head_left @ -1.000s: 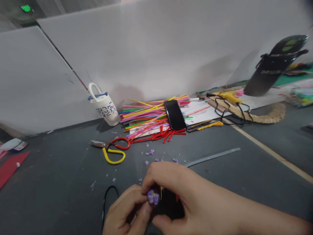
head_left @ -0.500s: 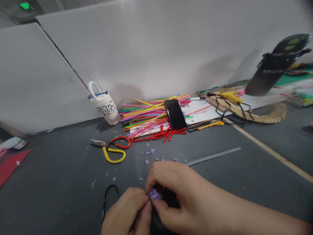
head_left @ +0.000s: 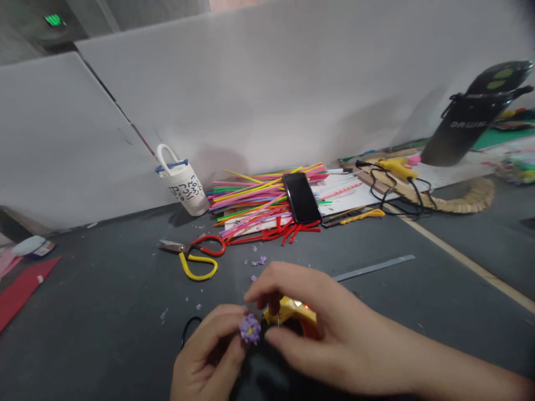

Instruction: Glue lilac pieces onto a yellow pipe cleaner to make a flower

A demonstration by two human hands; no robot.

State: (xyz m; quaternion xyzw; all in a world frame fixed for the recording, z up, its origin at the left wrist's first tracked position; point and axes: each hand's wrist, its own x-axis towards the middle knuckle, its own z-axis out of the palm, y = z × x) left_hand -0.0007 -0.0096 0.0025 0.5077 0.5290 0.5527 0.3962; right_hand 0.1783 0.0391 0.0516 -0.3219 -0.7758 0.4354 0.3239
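A small purple flower (head_left: 250,329) with a yellow centre is pinched between the thumb and forefinger of my left hand (head_left: 213,351). My right hand (head_left: 317,323) is just to the right of the flower, thumb and fingers apart and holding nothing that I can see. Beneath its curled fingers shows a yellow and orange tool (head_left: 288,309) with a small red light, partly hidden by the hand. Purple scraps (head_left: 261,260) lie on the table beyond my hands. A black cord (head_left: 189,328) loops out by my left hand.
Scissors (head_left: 196,253) with red and yellow handles lie ahead on the left. Behind are a white cup (head_left: 188,189), coloured pipe cleaners (head_left: 246,195) and a phone (head_left: 301,197). A grey strip (head_left: 376,268), a yellow glue gun (head_left: 397,167) and a black bottle (head_left: 463,122) lie rightward.
My right hand has let go of the flower and its fingers have spread. The flower, now facing me, stays in my left hand. The yellow and orange tool has come into view.
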